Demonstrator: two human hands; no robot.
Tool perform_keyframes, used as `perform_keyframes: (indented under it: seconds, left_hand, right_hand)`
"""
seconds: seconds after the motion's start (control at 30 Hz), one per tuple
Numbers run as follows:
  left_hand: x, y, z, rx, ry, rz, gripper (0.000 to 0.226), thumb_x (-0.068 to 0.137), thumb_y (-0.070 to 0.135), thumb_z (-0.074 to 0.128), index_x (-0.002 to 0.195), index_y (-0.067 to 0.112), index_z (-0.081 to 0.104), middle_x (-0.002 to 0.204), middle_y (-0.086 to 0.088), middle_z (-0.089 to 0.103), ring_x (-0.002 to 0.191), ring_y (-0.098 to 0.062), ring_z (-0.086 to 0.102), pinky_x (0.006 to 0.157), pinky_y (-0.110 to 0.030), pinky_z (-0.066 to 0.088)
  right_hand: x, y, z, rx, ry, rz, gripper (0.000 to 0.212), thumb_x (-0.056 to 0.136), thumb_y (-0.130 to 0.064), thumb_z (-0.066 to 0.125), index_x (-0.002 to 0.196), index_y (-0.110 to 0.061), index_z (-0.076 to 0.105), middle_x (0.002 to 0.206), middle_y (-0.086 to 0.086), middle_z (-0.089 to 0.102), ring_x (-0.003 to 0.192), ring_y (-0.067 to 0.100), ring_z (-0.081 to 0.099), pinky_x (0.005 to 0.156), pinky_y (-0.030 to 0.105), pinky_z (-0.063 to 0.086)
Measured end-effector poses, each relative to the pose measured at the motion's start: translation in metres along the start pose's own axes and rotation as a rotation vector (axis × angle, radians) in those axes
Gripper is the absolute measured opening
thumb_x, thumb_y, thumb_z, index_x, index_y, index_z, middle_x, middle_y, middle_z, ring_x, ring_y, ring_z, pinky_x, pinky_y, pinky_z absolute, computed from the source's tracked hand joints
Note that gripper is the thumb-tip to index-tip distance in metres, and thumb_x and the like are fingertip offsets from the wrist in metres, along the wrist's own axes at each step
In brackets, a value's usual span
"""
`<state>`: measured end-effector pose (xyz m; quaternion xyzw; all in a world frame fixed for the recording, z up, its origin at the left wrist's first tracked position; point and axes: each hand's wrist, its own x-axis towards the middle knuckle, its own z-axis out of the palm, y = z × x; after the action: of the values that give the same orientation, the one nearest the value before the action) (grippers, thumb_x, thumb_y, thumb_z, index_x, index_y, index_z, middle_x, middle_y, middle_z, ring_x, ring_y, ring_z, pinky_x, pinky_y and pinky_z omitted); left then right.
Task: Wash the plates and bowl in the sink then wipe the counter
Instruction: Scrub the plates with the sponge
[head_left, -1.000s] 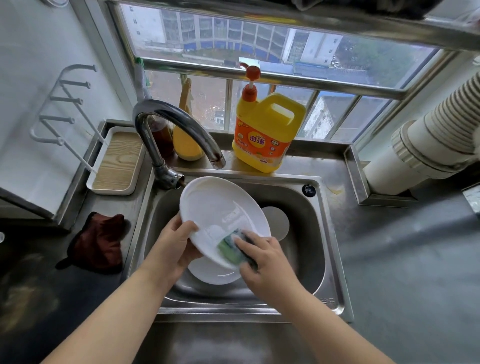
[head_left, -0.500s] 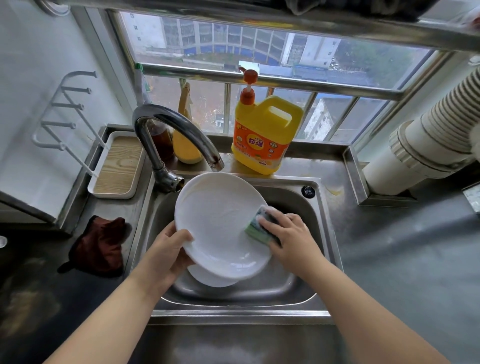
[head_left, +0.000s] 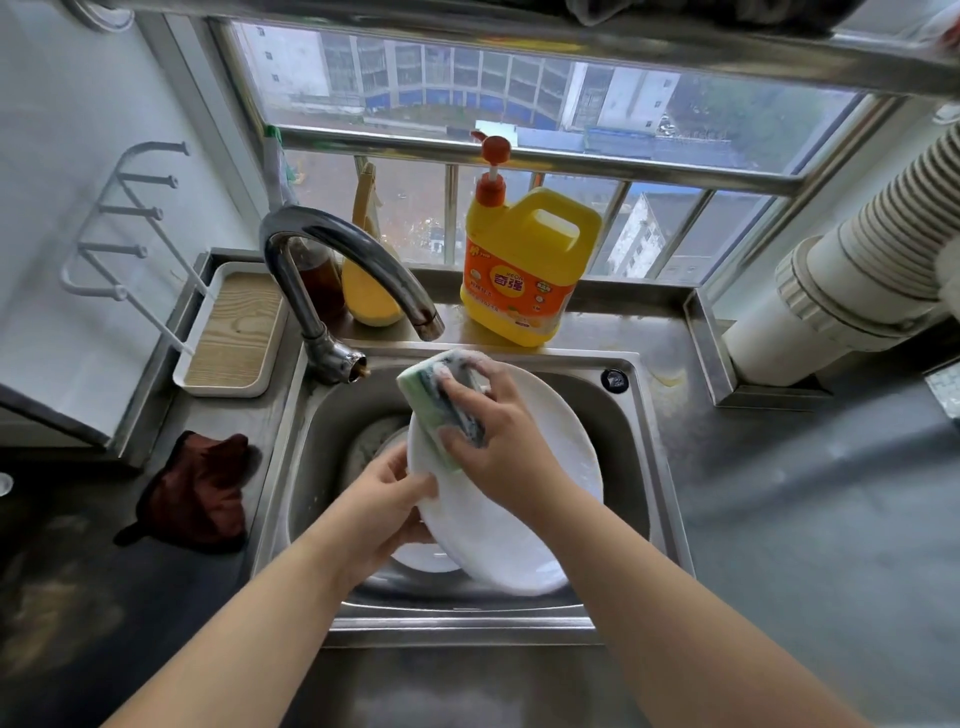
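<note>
Over the steel sink (head_left: 644, 467), the left hand (head_left: 384, 514) grips a large white plate (head_left: 530, 499) by its rim at the 9 o'clock edge, tilting it up. The right hand (head_left: 498, 441) clutches a soapy green sponge (head_left: 434, 410) and presses it against the plate's upper left edge, near 11 o'clock. Beneath the tilted plate lies another white dish (head_left: 426, 561), possibly a second plate; most of it is hidden. The faucet (head_left: 337, 249) arches from 10 o'clock of the basin. A yellow detergent jug (head_left: 524, 270) stands on the ledge at 12 o'clock. A dark red cloth (head_left: 200, 493) lies crumpled on the counter (head_left: 805, 519) at 9 o'clock of the sink.
</note>
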<state>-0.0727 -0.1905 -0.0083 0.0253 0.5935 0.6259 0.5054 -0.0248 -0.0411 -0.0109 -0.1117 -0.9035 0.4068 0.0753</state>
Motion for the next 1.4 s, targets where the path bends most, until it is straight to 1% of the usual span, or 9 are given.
perform_keyframes:
  seconds: [0.23,0.47,0.63,0.83,1.03,1.17,1.3,1.33,1.4]
  left_hand:
    - [-0.003,-0.005,-0.004,0.097,0.028,-0.013,0.045,0.087,-0.011,0.047,0.118,0.019,0.058,0.098,-0.01,0.073,0.088,-0.03,0.07,0.066,-0.039,0.057]
    - [0.003,-0.005,-0.007,0.057,0.066,0.004,0.05,0.088,-0.014,0.043,0.122,0.019,0.056,0.094,-0.006,0.073,0.087,-0.024,0.07,0.061,-0.032,0.055]
    - [0.003,-0.003,-0.009,-0.01,0.056,-0.005,0.052,0.085,-0.017,0.044,0.116,0.022,0.059,0.094,-0.009,0.071,0.084,-0.025,0.07,0.063,-0.033,0.056]
    - [0.003,-0.008,-0.02,-0.104,0.185,-0.016,0.052,0.083,-0.015,0.045,0.12,0.019,0.057,0.108,-0.015,0.06,0.092,-0.031,0.061,0.065,-0.035,0.055]
    - [0.011,-0.011,-0.031,-0.231,0.319,0.05,0.046,0.084,-0.015,0.043,0.107,0.02,0.06,0.111,-0.015,0.061,0.095,-0.031,0.06,0.06,-0.032,0.055]
    - [0.014,-0.01,-0.033,-0.308,0.393,0.102,0.041,0.086,-0.013,0.043,0.098,0.022,0.058,0.1,-0.007,0.062,0.089,-0.025,0.06,0.057,-0.031,0.055]
    - [0.018,-0.014,-0.043,-0.4,0.432,0.092,0.039,0.089,-0.008,0.045,0.11,0.022,0.058,0.114,-0.013,0.061,0.103,-0.032,0.059,0.082,-0.047,0.054]
    - [0.018,-0.015,-0.046,-0.42,0.432,0.089,0.041,0.089,-0.007,0.046,0.117,0.021,0.057,0.119,-0.014,0.061,0.109,-0.034,0.058,0.087,-0.05,0.052]
    - [0.02,-0.016,-0.052,-0.453,0.41,0.098,0.048,0.089,-0.006,0.046,0.129,0.019,0.054,0.126,-0.016,0.061,0.114,-0.035,0.058,0.088,-0.049,0.054]
  right_hand:
    - [0.012,0.022,-0.011,-0.165,0.032,0.242,0.055,0.094,-0.027,0.057,0.145,-0.027,0.037,0.156,-0.007,0.017,0.139,0.019,0.022,0.114,0.031,0.023]
    - [-0.001,0.004,0.012,-0.021,0.023,-0.089,0.056,0.085,-0.02,0.066,0.138,-0.022,0.049,0.147,0.001,0.03,0.133,0.022,0.037,0.111,0.035,0.035]
    - [0.009,0.032,-0.003,-0.219,0.056,0.151,0.058,0.091,-0.026,0.061,0.144,-0.032,0.039,0.152,-0.001,0.025,0.134,0.021,0.028,0.112,0.035,0.029]
    - [-0.01,0.062,-0.016,-0.311,-0.016,0.429,0.054,0.093,-0.024,0.054,0.144,-0.031,0.039,0.152,0.003,0.024,0.126,0.03,0.031,0.107,0.037,0.03]
    - [-0.04,0.067,-0.016,-0.358,-0.134,0.506,0.054,0.091,-0.027,0.054,0.143,-0.035,0.041,0.15,0.002,0.026,0.121,0.029,0.034,0.106,0.034,0.031]
    - [-0.06,0.065,-0.013,-0.136,-0.184,0.508,0.054,0.088,-0.026,0.058,0.14,-0.029,0.047,0.144,-0.004,0.035,0.121,0.015,0.041,0.103,0.027,0.04]
    - [-0.077,0.066,-0.027,-0.085,-0.188,0.521,0.048,0.088,-0.022,0.062,0.135,-0.021,0.053,0.139,-0.008,0.038,0.123,0.005,0.042,0.097,0.011,0.026]
    - [-0.08,0.066,-0.032,-0.082,-0.175,0.524,0.047,0.087,-0.021,0.062,0.134,-0.021,0.055,0.137,-0.009,0.042,0.125,0.006,0.044,0.098,0.011,0.027]
    - [-0.086,0.059,-0.044,-0.022,-0.197,0.523,0.053,0.083,-0.02,0.062,0.133,-0.034,0.052,0.129,-0.013,0.053,0.111,0.005,0.057,0.093,0.013,0.041]
